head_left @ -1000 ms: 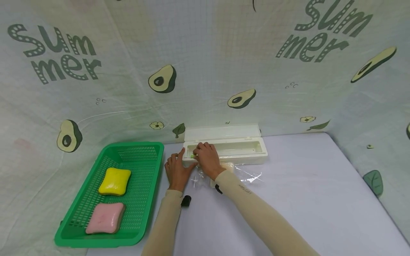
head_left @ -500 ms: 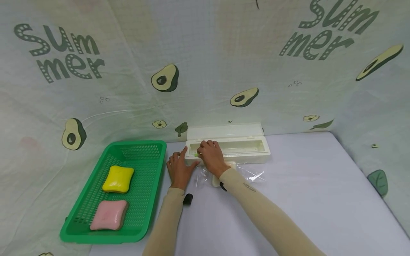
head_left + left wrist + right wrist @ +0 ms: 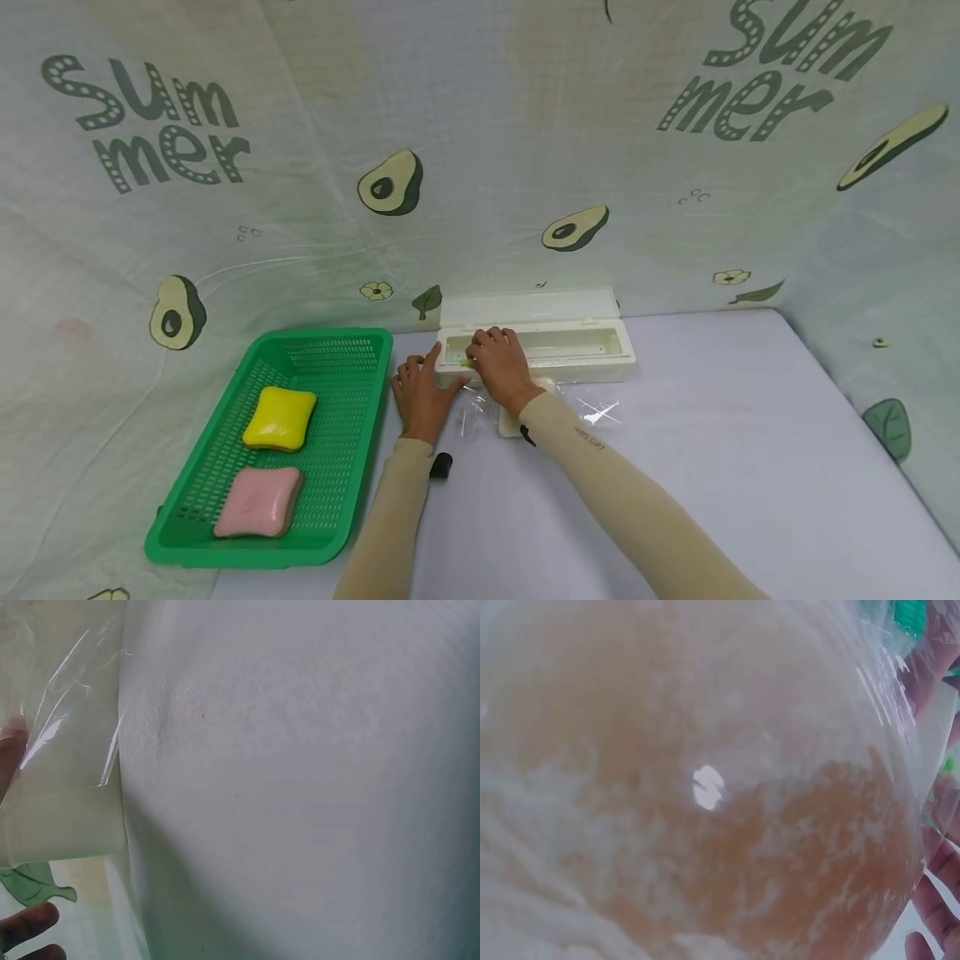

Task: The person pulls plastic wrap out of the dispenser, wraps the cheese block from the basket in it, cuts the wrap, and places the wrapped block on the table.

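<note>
Right hand (image 3: 500,367) held one green tab (image 3: 467,362) in curled fingers at one white box's (image 3: 585,365) front rim; left hand (image 3: 422,404), fingers spread, was at its left end. One basket (image 3: 360,442) held two: one pink block (image 3: 258,502) and, farther, one yellow block (image 3: 280,418). Before the box lay one cream block (image 3: 507,423); behind, one raised lid (image 3: 528,307).

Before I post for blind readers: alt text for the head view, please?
A person's right grip holds a small green piece at an open white box, left grip at its corner; a green basket holds yellow and pink blocks.
</note>
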Available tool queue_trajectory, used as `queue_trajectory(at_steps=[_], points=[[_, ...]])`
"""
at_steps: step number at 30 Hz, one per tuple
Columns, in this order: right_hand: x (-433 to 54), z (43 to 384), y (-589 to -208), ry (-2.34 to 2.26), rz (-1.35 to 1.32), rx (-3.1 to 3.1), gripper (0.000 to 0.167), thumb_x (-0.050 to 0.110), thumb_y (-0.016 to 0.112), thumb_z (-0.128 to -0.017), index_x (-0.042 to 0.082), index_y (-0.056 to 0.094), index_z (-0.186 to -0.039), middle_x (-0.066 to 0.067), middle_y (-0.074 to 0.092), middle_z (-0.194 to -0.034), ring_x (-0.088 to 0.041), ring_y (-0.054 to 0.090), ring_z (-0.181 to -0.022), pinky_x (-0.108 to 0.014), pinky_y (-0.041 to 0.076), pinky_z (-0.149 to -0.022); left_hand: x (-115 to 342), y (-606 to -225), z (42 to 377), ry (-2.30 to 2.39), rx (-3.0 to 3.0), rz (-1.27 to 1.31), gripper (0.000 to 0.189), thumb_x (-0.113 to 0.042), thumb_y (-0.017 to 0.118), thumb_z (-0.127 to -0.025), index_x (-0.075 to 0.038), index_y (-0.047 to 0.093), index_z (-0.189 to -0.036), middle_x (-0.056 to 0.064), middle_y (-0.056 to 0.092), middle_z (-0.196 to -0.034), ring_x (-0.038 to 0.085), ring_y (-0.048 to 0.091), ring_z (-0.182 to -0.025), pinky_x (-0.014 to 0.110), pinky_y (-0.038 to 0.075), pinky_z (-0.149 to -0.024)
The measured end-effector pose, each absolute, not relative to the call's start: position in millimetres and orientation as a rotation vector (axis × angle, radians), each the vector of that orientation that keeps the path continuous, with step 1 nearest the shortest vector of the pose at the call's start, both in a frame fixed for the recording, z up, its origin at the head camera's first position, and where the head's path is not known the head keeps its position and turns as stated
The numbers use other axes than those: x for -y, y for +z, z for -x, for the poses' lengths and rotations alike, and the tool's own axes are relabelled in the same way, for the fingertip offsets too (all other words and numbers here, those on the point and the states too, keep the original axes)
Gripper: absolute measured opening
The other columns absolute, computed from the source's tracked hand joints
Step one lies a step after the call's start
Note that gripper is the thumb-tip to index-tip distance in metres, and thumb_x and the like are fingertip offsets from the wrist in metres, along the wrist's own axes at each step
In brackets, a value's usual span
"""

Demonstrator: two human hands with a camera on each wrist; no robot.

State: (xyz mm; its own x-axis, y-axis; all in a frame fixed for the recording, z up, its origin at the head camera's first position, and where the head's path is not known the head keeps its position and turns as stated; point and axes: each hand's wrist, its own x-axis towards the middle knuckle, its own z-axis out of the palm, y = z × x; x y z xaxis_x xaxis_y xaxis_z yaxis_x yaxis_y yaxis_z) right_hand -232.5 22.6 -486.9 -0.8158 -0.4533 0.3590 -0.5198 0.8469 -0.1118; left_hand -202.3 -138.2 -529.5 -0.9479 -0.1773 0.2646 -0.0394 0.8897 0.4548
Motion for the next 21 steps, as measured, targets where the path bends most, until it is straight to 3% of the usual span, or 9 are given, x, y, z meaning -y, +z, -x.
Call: queue_trajectory(at_steps=[21], points=[[-37.1, 235.0, -486.1, 0.272, -0.796, 2.687, 0.011, 0.023, 0.077, -0.097, 0.017, 0.080, -0.106, 0.001, 0.068, -0.114, -0.024, 0.059, -0.117, -0.046, 0.043, -0.110, 141.4, -529.0, 201.6, -0.649, 2.765, -0.135, 0.086, -0.052, 0.085, -0.086, -0.018, 0.052, -0.158, 0.023, 0.057, -0.132, 0.042, 0.049, -0.124, 0.057, 0.037, -0.104]])
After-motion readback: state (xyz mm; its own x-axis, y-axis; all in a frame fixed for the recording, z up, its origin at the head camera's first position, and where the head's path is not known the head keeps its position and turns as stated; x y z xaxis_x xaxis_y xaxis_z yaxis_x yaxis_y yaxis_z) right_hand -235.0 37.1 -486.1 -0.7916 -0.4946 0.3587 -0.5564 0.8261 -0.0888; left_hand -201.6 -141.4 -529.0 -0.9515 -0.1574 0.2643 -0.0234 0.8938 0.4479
